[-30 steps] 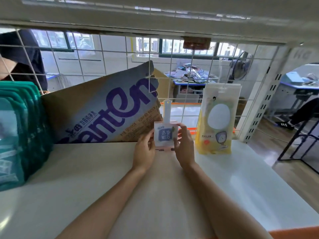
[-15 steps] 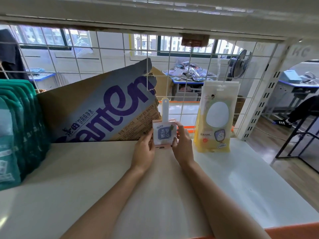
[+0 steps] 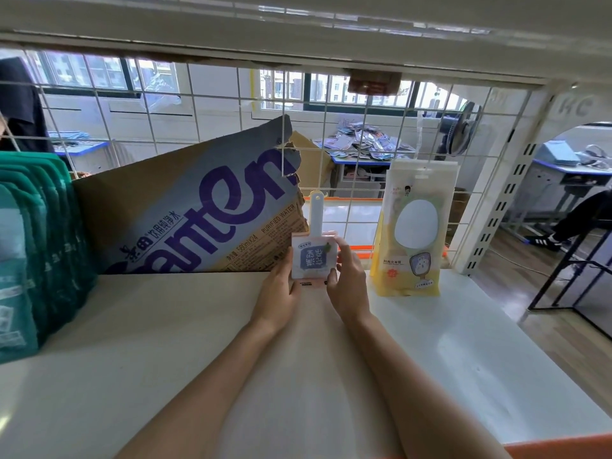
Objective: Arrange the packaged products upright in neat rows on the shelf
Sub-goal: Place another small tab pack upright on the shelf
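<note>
A small pink packaged product [image 3: 313, 256] with a white handle sticking up stands upright at the back of the white shelf [image 3: 165, 342]. My left hand [image 3: 276, 293] holds its left edge and my right hand [image 3: 347, 283] pinches its right edge with curled fingers. To its right a yellow packaged mirror pouch [image 3: 412, 233] stands upright against the wire grid. A row of green packets [image 3: 29, 250] stands at the far left of the shelf.
A torn cardboard sheet [image 3: 185, 217] with purple lettering leans on the wire grid back [image 3: 347, 127] behind my left hand. The shelf's orange front edge [image 3: 559, 445] shows at bottom right. Beyond the grid lie tables, a fan and a seated person's leg.
Both hands and the pink package have stayed almost in place at the shelf back; the view has shifted slightly. The package sits a touch closer to the grid.
</note>
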Action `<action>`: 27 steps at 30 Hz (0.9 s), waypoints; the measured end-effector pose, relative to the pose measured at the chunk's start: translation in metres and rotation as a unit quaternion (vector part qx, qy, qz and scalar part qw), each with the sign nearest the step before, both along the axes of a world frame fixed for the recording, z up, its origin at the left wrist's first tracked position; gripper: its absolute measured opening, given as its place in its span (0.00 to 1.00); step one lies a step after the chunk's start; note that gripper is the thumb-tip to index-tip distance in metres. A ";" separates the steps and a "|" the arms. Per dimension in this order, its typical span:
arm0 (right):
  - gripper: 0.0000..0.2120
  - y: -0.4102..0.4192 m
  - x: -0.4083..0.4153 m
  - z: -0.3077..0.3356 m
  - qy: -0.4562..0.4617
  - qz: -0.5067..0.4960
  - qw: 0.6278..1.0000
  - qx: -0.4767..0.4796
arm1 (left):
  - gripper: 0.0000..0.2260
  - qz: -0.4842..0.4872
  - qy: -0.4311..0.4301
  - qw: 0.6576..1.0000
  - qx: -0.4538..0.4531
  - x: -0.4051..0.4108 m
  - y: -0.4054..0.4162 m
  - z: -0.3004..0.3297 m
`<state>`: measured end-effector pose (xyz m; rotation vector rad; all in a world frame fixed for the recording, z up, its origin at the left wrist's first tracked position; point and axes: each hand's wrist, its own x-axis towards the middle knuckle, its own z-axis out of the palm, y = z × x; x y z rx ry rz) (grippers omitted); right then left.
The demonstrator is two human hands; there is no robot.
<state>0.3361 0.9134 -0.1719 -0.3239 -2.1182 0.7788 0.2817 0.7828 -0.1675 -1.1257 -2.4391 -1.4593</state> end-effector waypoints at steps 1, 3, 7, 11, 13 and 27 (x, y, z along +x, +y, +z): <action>0.30 0.000 0.000 0.000 0.001 0.003 1.000 0.000 | 0.27 -0.002 -0.007 1.000 -0.005 0.000 0.000 0.000; 0.29 -0.001 0.001 0.001 0.000 0.009 1.000 0.000 | 0.28 -0.002 -0.013 1.000 -0.012 -0.001 0.000 -0.001; 0.30 -0.004 0.002 0.003 -0.004 0.004 1.000 0.000 | 0.28 0.003 -0.015 1.000 -0.015 0.000 0.000 0.000; 0.32 -0.008 0.004 0.006 -0.012 -0.004 1.000 0.006 | 0.29 0.002 -0.021 0.999 -0.032 0.002 -0.001 -0.001; 0.30 -0.013 0.008 0.008 -0.030 -0.010 1.000 0.002 | 0.29 0.001 -0.022 0.998 -0.054 0.005 -0.002 0.000; 0.28 -0.066 0.049 0.055 -0.210 0.011 0.974 0.080 | 0.24 0.103 0.071 0.969 -0.214 0.044 -0.061 0.046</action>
